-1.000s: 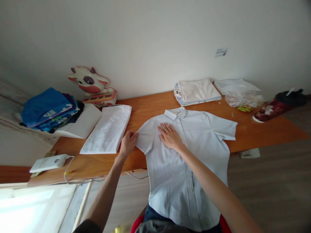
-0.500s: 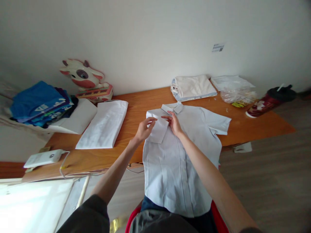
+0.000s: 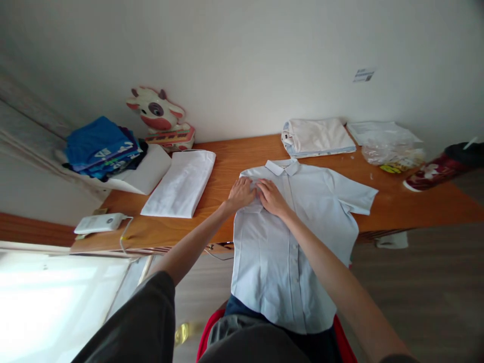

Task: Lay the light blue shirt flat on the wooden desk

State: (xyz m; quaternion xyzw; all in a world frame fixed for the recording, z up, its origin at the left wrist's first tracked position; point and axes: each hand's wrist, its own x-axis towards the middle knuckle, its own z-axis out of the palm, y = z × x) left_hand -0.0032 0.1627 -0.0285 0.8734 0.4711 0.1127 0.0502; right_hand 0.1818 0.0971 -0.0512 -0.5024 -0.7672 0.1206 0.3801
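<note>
A pale short-sleeved button-up shirt (image 3: 274,272) lies front up on the table, its hem hanging over the front edge to my lap. Its right-hand sleeve is spread out, while the left-hand one is folded inward over the chest. On that folded sleeve rests my left hand (image 3: 242,193), fingers extended and lying flat. My right hand (image 3: 272,197) is close beside it, also pressed on the cloth with its fingers loosely spread. Both hands are open, and they cover most of the folded sleeve.
Left of the shirt is a folded white cloth (image 3: 181,186), near a white box (image 3: 147,169) with blue clothes (image 3: 100,148) and a cow toy (image 3: 159,118). Behind lie folded garments (image 3: 319,137) and a plastic bag (image 3: 393,151). A dark red tumbler (image 3: 434,174) stands right.
Both hands have come down from pinching at the folded sleeve to lying flat on it. The sleeve flap sits lower against the chest. My view has turned slightly left.
</note>
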